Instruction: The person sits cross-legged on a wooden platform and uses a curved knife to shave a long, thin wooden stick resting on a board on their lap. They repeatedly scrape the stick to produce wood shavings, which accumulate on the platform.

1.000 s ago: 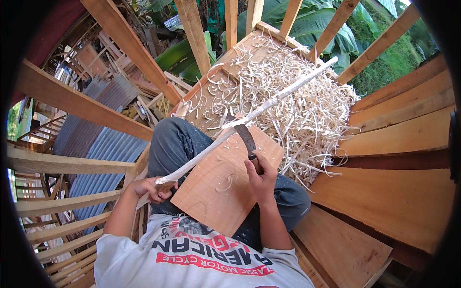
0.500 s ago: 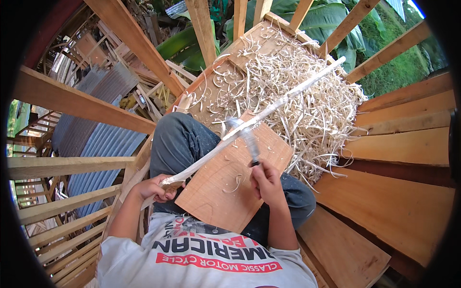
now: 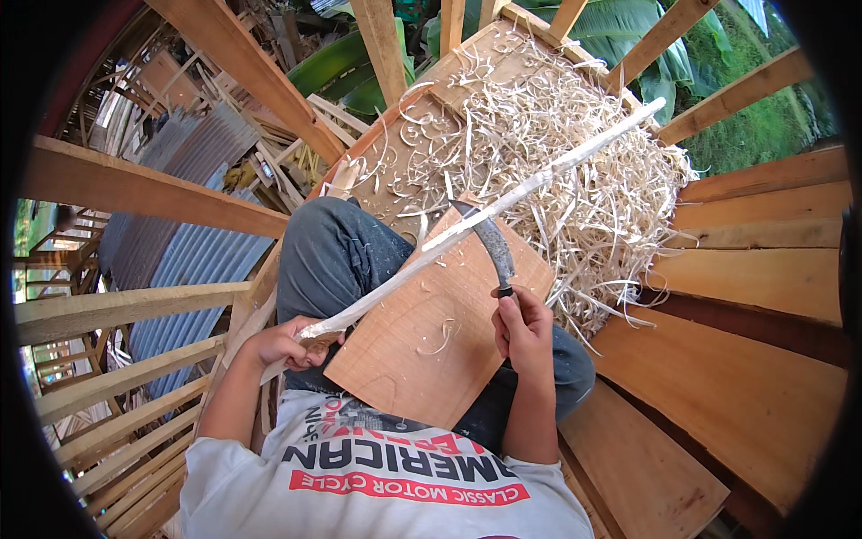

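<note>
A long pale peeled stick (image 3: pixel 395 280) slants across my lap from lower left to upper right. Its thick near end, browner underneath, is wrapped in the closed fingers of my left hand (image 3: pixel 294 344). My right hand (image 3: pixel 524 331) grips the black handle of a sickle (image 3: pixel 496 251) with a curved grey blade. That blade crosses the stick near its middle, its tip pointing up and left past the wood. Under both lies a flat wooden board (image 3: pixel 440 346) across my legs, with a few thin curls of shaving on it.
A large heap of pale wood shavings (image 3: pixel 575 220) covers the floor ahead. Wooden rails (image 3: pixel 135 305) stand along the left, with corrugated metal sheets (image 3: pixel 197 287) beyond them. Wide planks (image 3: pixel 718 377) line the right side. Green leaves show past the far posts.
My right hand has moved a little up and right with the sickle, whose blade was blurred and is now sharp. The stick's far end has shifted slightly up and right.
</note>
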